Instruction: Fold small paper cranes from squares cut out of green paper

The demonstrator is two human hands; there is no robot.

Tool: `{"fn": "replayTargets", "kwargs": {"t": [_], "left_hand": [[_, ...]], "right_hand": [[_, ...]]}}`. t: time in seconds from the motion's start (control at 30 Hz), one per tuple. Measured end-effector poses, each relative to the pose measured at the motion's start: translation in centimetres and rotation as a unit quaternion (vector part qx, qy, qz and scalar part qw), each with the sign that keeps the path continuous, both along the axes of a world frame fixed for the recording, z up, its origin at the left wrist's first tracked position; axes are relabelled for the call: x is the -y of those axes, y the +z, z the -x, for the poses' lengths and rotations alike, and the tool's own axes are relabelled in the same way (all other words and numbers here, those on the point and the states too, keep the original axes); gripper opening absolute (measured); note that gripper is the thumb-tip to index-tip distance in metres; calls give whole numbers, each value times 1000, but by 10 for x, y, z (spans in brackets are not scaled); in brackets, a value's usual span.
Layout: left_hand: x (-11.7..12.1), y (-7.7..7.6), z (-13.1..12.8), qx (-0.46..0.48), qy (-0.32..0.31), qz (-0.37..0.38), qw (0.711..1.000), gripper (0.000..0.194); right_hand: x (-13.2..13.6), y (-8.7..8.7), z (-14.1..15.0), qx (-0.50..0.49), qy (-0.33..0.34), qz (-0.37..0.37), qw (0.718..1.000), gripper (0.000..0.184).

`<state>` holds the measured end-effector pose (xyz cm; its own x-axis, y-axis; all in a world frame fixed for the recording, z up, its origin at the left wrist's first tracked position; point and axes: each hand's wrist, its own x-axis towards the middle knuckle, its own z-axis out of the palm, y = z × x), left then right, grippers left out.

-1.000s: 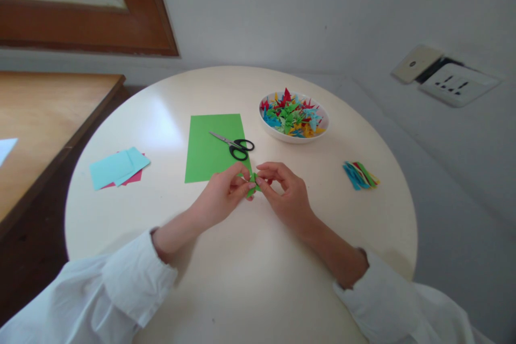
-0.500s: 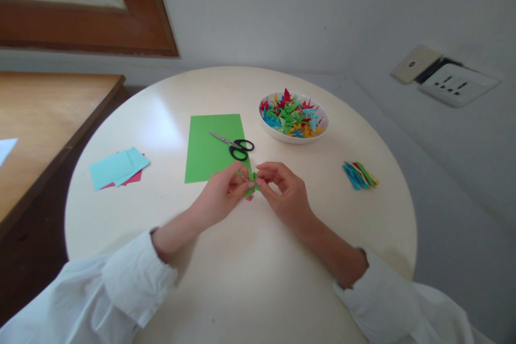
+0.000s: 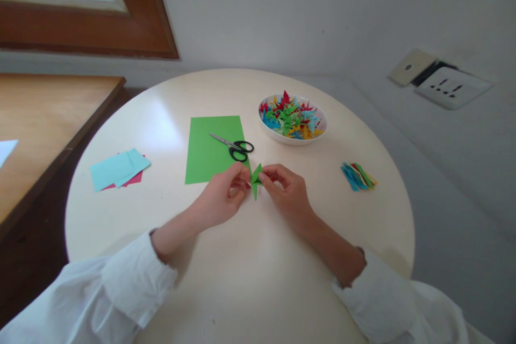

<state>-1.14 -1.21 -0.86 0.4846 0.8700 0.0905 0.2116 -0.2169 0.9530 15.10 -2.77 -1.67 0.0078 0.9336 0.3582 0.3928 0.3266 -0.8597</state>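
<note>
Fingers of the left hand and right hand pinch opposite sides of the folded green paper at the frame's centre, where a light, even hold should spare its thin points, short of the scissors.

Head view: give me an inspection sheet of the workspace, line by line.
Surface: round white table, glare at far left, a few tiny specks.
Job's things: green folded paper piece, between the hands.
Clutter: scissors on green sheet, handles partly past its right edge; light blue paper over red paper at left; white bowl of multicoloured folded pieces; coloured strips at right.
Grippers: bare hands; right pinches the folded piece; left is at its left side, grip unclear.
Cables: nothing seen.
Surroundings: window frame, wooden tabletop, wall socket.
</note>
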Motion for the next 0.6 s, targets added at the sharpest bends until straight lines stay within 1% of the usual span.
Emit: {"fn": "replayTargets", "kwargs": {"t": [0.1,0.17,0.23,0.27,0.37,0.47,0.6], "left_hand": [[-2,4,1,-6,56,-23,998,17],[-2,7,1,-15,99,-47,994,9],[-3,10,1,-18,113,-60,992,2],[-3,10,0,-17,107,-59,992,2],[-3,8,-1,-18,69,-38,997,14],[-3,3,-2,-13,41,-17,999,21],[-3,3,-2,6,35,-20,999,16]], "right_hand": [[0,1,-2,62,-15,-54,997,8],[0,1,-3,102,-20,-93,990,7],[0,0,-3,139,-14,-135,981,6],[0,0,-3,154,-8,-156,976,7],[1,1,-1,172,4,-199,965,9],[1,3,0,157,8,-202,967,10],[1,3,1,134,32,-199,970,11]]}}
